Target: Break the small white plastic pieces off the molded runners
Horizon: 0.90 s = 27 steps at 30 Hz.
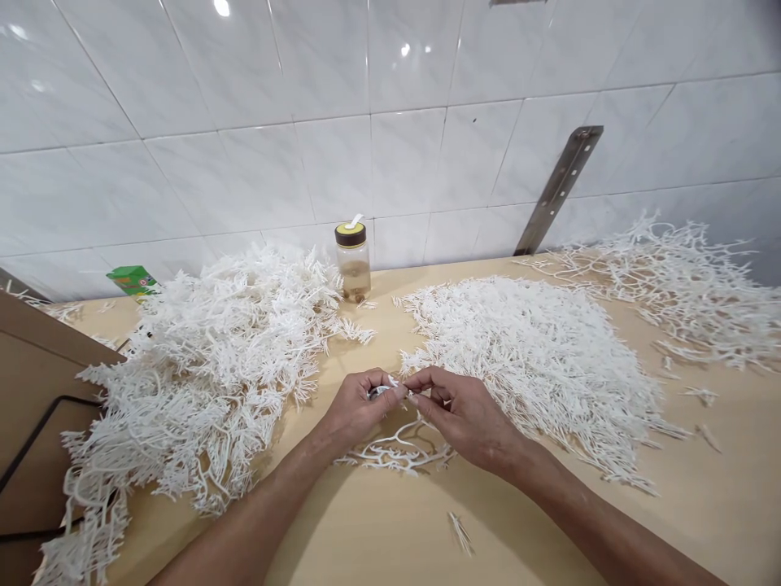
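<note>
In the middle of the table my left hand (366, 403) is closed, with finger and thumb round a small white branched piece (394, 381). Fingertip to fingertip with it, my right hand (457, 407) pinches at the same spot. What its fingertips grip is mostly hidden, though it looks like an end of that piece. Below both hands a white branching sprig (396, 456), thin and coral-like, lies on the tabletop, partly covered by the hands.
A tall heap of white sprigs (232, 350) stands at left, beside a brown box (49, 382). To the right spreads a flatter white pile (530, 358), with looser branches (689, 293) beyond. A lidded bottle (354, 264) and green packet (133, 280) sit near the tiled wall. Small bits (460, 533) lie in front.
</note>
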### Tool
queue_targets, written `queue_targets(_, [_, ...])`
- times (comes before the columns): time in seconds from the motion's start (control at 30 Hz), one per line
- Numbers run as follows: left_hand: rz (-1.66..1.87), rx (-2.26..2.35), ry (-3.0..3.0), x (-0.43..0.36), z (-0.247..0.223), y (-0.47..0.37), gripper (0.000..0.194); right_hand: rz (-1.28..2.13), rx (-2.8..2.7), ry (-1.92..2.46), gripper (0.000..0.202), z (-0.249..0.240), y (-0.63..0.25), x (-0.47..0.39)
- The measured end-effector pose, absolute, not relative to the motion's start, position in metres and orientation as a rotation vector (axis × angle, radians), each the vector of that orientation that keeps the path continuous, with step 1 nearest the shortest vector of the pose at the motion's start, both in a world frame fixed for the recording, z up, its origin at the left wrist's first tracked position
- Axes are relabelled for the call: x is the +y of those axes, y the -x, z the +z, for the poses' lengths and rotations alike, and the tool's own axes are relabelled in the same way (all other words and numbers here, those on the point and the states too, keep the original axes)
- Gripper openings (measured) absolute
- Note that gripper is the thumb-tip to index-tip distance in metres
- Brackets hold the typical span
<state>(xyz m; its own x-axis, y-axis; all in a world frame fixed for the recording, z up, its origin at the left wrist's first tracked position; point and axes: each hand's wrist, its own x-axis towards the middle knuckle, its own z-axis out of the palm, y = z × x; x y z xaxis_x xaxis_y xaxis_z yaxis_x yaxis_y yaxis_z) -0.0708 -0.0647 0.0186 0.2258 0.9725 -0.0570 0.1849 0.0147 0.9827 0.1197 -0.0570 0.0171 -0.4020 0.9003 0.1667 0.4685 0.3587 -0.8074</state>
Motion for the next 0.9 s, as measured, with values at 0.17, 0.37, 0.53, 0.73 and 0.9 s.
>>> queue_targets(0.17, [0.924, 1.159, -1.371, -0.065, 0.0194, 0.0697, 0.042, 0.908, -1.981, 1.256, 0.015, 0.0167, -0.1172, -0.0576])
queue_targets(0.37, [0.968, 1.166, -1.421, -0.0653, 0.0195, 0.0657, 0.04, 0.758, -2.04, 1.255, 0.011, 0.02, -0.1158, -0.0583])
queue_targets(0.53, [0.948, 1.194, -1.412, -0.0662, 0.0193, 0.0663, 0.04, 0.756, -2.05, 1.215, 0.008, 0.0193, -0.1157, -0.0601])
queue_targets(0.73, [0.873, 1.164, -1.383, -0.0649, 0.0185, 0.0701, 0.04, 1.085, -1.933, 1.261, 0.015, 0.0188, -0.1183, -0.061])
queue_targets(0.9, [0.895, 1.201, -1.527, -0.0643, 0.012, 0.0694, 0.035, 1.13, -1.92, 1.331, 0.022, 0.0213, -0.1185, -0.0592])
